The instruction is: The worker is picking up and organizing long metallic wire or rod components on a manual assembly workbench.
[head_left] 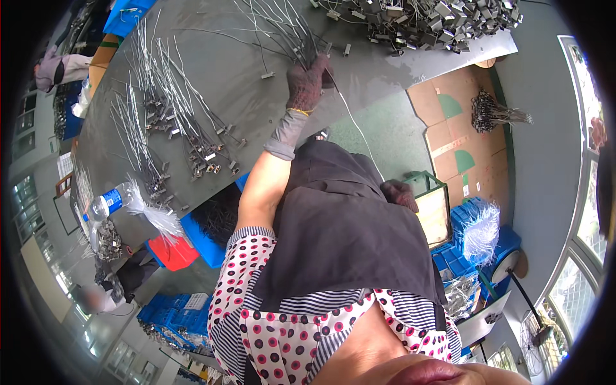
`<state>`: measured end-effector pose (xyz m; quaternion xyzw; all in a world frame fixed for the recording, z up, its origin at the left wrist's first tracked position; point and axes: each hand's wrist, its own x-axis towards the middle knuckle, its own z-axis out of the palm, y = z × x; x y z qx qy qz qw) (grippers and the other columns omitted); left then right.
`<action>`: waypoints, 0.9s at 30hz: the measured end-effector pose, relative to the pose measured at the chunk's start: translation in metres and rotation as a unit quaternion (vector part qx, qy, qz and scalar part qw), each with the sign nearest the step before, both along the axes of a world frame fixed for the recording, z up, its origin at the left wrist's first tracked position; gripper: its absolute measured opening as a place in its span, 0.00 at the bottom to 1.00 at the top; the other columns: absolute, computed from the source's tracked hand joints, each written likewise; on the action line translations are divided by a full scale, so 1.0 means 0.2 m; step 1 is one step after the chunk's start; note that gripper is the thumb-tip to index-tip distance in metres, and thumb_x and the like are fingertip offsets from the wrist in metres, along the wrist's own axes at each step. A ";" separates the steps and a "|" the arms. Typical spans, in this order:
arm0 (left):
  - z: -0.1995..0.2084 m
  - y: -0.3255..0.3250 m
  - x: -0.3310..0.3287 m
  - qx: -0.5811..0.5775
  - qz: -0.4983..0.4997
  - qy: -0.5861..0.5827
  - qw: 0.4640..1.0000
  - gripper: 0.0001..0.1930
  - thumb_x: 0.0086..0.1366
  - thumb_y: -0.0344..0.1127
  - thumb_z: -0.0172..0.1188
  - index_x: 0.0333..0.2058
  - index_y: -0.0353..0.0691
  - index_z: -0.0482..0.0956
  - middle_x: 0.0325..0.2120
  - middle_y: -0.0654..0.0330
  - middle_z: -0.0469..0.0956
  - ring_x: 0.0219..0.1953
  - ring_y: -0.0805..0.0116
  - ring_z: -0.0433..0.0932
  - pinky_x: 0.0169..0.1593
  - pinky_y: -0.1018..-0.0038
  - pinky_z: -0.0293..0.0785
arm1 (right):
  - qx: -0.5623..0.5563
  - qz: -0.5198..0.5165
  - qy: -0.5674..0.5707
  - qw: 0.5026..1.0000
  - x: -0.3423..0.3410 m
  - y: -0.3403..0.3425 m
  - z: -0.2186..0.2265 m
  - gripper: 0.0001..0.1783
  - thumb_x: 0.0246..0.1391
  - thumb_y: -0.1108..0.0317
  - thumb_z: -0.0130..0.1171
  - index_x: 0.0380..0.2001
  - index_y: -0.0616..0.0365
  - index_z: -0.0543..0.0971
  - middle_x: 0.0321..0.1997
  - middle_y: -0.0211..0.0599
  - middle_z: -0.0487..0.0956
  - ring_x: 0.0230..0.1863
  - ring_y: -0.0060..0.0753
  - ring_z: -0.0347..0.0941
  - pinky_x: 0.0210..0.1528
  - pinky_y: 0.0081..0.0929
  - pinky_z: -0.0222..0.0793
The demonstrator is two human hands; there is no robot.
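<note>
My left hand (307, 85), in a dark reddish knit glove with a grey cuff, is closed round a bunch of thin cables (292, 40) at the table's edge. The cables fan out over the tabletop, some with small metal connectors at their ends. A single pale cable (357, 123) runs from that hand down to my right hand (399, 194), gloved alike and held low beside my dark apron. The right fingers look curled on the cable's end, though partly hidden. A loose metal connector (346, 49) lies just past my left hand.
Rows of cables with connectors (192, 122) spread over the grey table (237, 83). A heap of metal connectors (443, 22) covers the far right corner. A bottle (108, 203) lies at the left. Blue bins (465, 218) and a green-framed stool (431, 208) stand at the right. Other people work at the left.
</note>
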<state>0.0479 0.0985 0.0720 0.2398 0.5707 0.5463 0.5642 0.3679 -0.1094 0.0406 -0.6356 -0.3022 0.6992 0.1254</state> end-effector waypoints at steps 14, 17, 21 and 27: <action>0.07 -0.08 0.13 -0.003 -0.090 -0.044 0.995 0.12 0.65 0.38 0.61 0.27 0.37 0.81 0.20 0.62 0.80 0.18 0.77 0.76 0.20 0.80 0.70 | 0.222 0.015 -0.023 0.975 -0.63 0.81 0.24 0.12 0.62 0.66 0.56 0.41 0.63 0.82 0.25 0.35 0.81 0.23 0.22 0.75 0.28 0.22 0.71; 0.14 0.01 0.06 0.049 -0.023 -0.027 0.998 0.13 0.65 0.39 0.61 0.25 0.36 0.80 0.20 0.62 0.79 0.17 0.77 0.75 0.20 0.80 0.69 | 0.243 0.013 0.027 0.970 -0.59 0.79 0.19 0.12 0.62 0.65 0.56 0.41 0.62 0.82 0.25 0.35 0.81 0.25 0.23 0.75 0.31 0.22 0.71; 0.13 0.18 -0.21 0.067 0.084 -0.041 0.993 0.13 0.64 0.40 0.63 0.25 0.36 0.80 0.19 0.62 0.79 0.13 0.77 0.70 0.17 0.78 0.66 | 0.216 0.173 -0.155 0.948 -0.45 0.59 0.03 0.14 0.62 0.63 0.56 0.41 0.63 0.82 0.26 0.33 0.80 0.28 0.24 0.74 0.33 0.23 0.69; -0.02 0.15 -0.16 0.009 -0.032 0.083 0.996 0.11 0.64 0.38 0.65 0.28 0.38 0.82 0.20 0.63 0.80 0.22 0.77 0.77 0.28 0.78 0.73 | 0.194 0.011 -0.039 0.980 -0.58 0.67 0.04 0.18 0.64 0.58 0.53 0.42 0.62 0.81 0.24 0.33 0.77 0.25 0.22 0.69 0.30 0.23 0.67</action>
